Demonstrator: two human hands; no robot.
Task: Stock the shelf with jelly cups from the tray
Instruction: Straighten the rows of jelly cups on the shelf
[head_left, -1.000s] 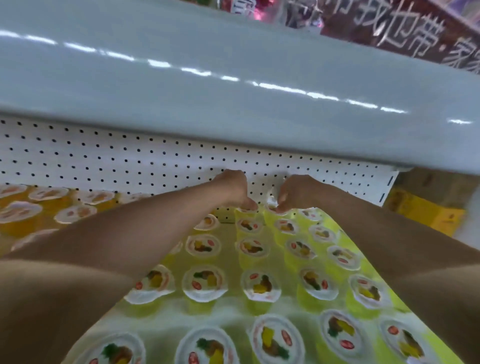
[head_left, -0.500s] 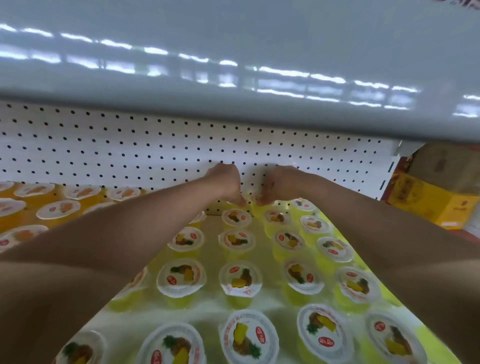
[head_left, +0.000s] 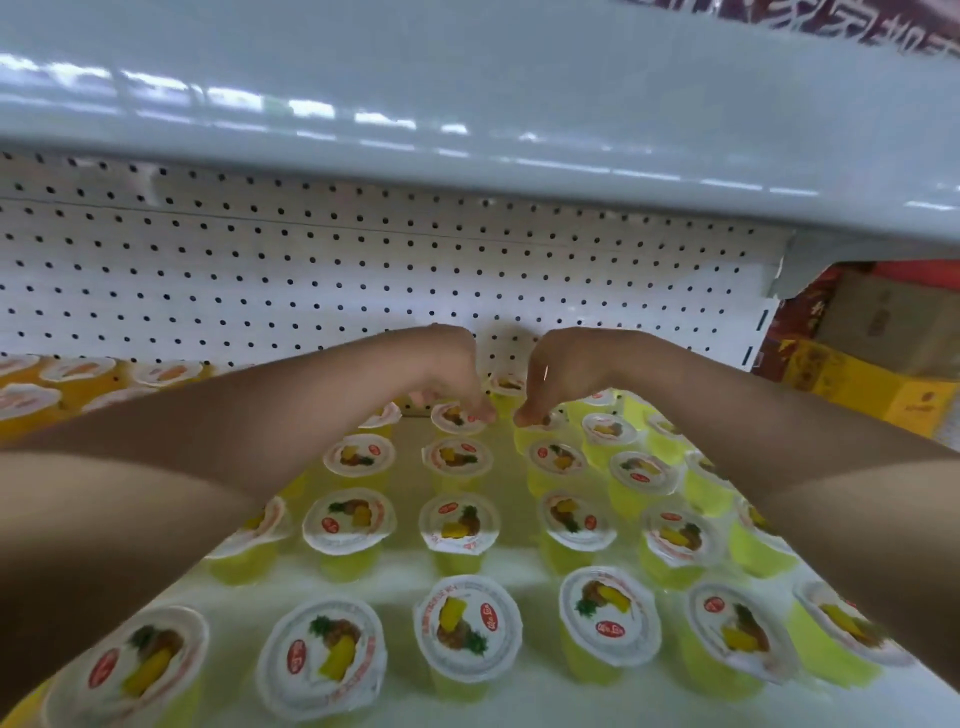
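Jelly cups (head_left: 457, 519) in rows on shelf (head_left: 519, 565) — left hand (head_left: 448, 371), right hand (head_left: 563, 371) each touch one back-row cup; grip unclear.

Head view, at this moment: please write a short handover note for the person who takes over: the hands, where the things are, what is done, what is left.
Left hand: fingers curled down, seemingly pinching the rim of left back cup.
Right hand: the same on right back cup.
Done: yellow jelly cups stand in rows on the shelf, up to the pegboard.
Left: release both cups; tray not in view, so remaining stock unknown.
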